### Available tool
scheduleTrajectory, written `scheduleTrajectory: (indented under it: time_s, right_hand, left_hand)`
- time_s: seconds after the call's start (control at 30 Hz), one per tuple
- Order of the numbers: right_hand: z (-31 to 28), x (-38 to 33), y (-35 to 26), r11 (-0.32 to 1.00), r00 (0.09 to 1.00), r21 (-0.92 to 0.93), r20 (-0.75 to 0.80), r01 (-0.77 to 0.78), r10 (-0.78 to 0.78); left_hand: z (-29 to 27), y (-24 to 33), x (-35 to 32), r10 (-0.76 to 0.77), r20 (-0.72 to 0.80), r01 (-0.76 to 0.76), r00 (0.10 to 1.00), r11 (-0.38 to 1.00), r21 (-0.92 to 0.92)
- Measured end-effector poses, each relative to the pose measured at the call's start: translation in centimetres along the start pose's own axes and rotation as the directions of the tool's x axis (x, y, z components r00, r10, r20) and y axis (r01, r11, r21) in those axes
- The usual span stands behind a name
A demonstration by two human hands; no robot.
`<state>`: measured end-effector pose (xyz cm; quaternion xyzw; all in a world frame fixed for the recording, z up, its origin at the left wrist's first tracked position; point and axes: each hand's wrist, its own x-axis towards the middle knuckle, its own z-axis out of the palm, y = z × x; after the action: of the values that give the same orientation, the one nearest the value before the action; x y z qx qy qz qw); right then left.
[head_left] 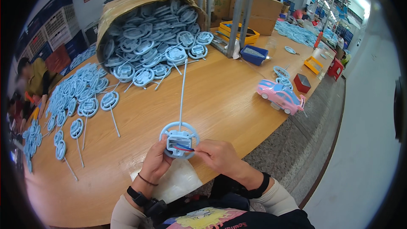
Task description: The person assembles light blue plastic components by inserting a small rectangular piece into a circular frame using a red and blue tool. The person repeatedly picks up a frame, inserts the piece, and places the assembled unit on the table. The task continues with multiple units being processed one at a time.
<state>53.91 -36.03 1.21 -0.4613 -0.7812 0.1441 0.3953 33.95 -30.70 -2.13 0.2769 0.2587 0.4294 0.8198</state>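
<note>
A light-blue toy steering wheel [180,135] with a long thin rod is tilted up above the near edge of the table. My left hand [155,161] grips its left rim, thumb on the front. Red and dark blue wires [184,148] come out of the open compartment in its hub. At the wheel's right side, my right hand [219,154] is closed, thumb and forefinger pinching the wires' ends. Whatever else those fingertips hold is hidden. Beneath the wheel lies a whitish plastic sheet [180,182] on the wooden table [212,101].
A large carton [103,29] on its side spills many similar wheels; more lie in a heap [76,89] at left. To the right are a pink toy car [280,96], a red box [302,83] and a blue bin [254,55]. A metal post [237,21] stands behind. People sit at far left.
</note>
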Motion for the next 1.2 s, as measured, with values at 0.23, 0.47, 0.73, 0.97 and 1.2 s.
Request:
scheduleTrajectory:
  time_s: [0.23, 0.47, 0.73, 0.97, 1.2]
  right_hand:
    - [0.0, -0.1, 0.2, 0.993, 0.996, 0.083, -0.003, -0.087, 0.088]
    - [-0.4, -0.1, 0.3, 0.981, 0.994, 0.159, 0.021, -0.112, 0.110]
    - [-0.1, -0.4, 0.5, 0.998, 1.000, 0.068, 0.024, -0.017, 0.016]
    - [-0.4, -0.5, 0.8, 0.991, 0.998, 0.126, 0.040, -0.055, 0.051]
    - [-0.3, -0.6, 0.3, 0.989, 0.997, 0.130, 0.041, -0.076, 0.071]
  left_hand:
    - [-1.9, 1.2, 0.1, -0.063, -0.010, 0.064, 0.998, 0.970, 0.235]
    - [-0.5, 2.1, -0.7, -0.050, 0.033, 0.041, 0.998, 0.972, 0.232]
    - [-2.4, 1.2, 0.0, -0.024, 0.064, 0.008, 0.998, 0.968, 0.249]
    - [-0.1, 0.9, -0.7, -0.053, 0.124, 0.031, 0.991, 0.985, 0.172]
    - [-0.1, 0.7, -0.6, -0.028, 0.164, 0.002, 0.986, 0.987, 0.159]
